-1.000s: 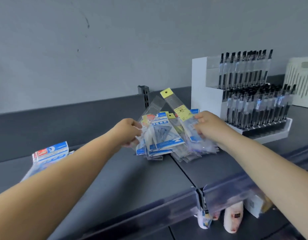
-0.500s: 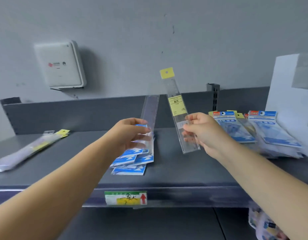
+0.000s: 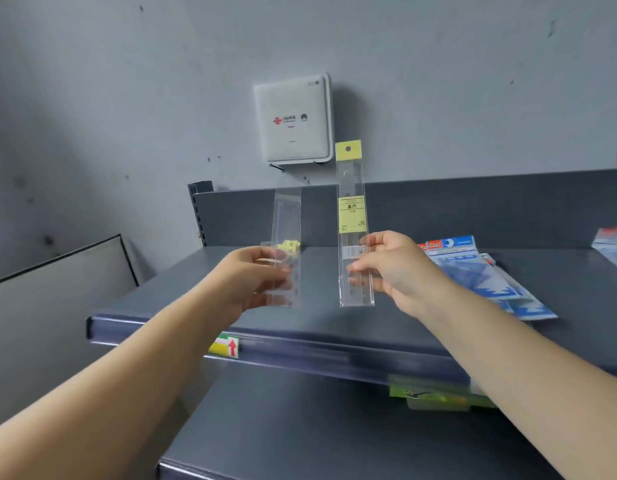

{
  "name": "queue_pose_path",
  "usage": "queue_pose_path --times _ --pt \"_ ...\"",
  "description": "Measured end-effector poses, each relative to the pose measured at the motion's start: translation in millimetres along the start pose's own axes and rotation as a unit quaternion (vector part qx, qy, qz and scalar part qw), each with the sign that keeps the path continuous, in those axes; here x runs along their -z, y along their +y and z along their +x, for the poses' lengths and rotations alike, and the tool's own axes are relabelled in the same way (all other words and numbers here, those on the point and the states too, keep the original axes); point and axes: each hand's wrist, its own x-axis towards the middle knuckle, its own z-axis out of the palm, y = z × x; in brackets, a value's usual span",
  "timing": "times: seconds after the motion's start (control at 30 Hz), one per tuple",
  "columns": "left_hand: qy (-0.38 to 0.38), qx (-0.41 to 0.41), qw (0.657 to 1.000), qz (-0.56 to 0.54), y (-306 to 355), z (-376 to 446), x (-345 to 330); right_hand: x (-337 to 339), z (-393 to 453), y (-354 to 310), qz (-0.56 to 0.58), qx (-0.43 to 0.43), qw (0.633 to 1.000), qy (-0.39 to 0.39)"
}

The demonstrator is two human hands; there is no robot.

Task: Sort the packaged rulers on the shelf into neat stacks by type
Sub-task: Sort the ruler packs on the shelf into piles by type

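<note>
The dark grey shelf (image 3: 335,327) sticks out from a grey wall (image 3: 127,81) with small dark marks. A white box (image 3: 293,121) hangs on that wall. The left hand (image 3: 251,282) pinches a clear ruler pack (image 3: 286,237), upright above the shelf. The right hand (image 3: 393,268) pinches a second clear ruler pack (image 3: 352,223) with a yellow top, upright too. Blue packs (image 3: 473,268) lie flat on the shelf to the right. A lower shelf (image 3: 335,427) sits underneath.
</note>
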Motion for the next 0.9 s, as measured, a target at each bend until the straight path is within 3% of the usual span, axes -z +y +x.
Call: queue_pose_path --times 0.33,0.67,0.9 --pt "0.029 0.025 0.999 0.002 -11.2 26.0 92.5 -103.3 38.6 18.4 -0.017 -0.017 0.999 -0.022" --pt "0.041 -0.006 0.999 -0.002 -6.4 65.8 95.2 -120.9 91.1 19.7 -0.012 -0.045 0.999 -0.019" --pt "0.006 -0.007 1.000 -0.022 -3.1 101.7 81.0 -110.3 119.3 14.6 0.004 -0.079 0.997 -0.017"
